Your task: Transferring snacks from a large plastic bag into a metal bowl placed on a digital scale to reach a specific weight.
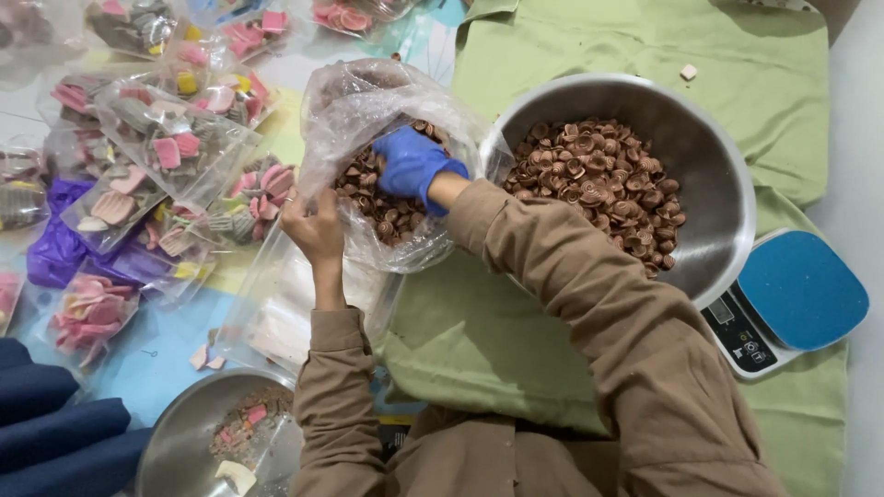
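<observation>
The left hand (313,227) is pinching the clear bag (368,110) open; the gloved right hand (412,164) is closing on brown spirals (387,216) inside, best scooped gently.

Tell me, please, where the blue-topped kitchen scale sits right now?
In the head view the blue-topped kitchen scale lies at the right edge, on the green cloth, beside the round steel bowl.

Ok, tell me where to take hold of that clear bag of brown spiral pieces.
Probably at the rim of the clear bag, from its left side, where the left hand already pinches the edge. The plastic is limp and heaped with brown spiral pieces, and the gloved right hand fills the mouth.
</observation>
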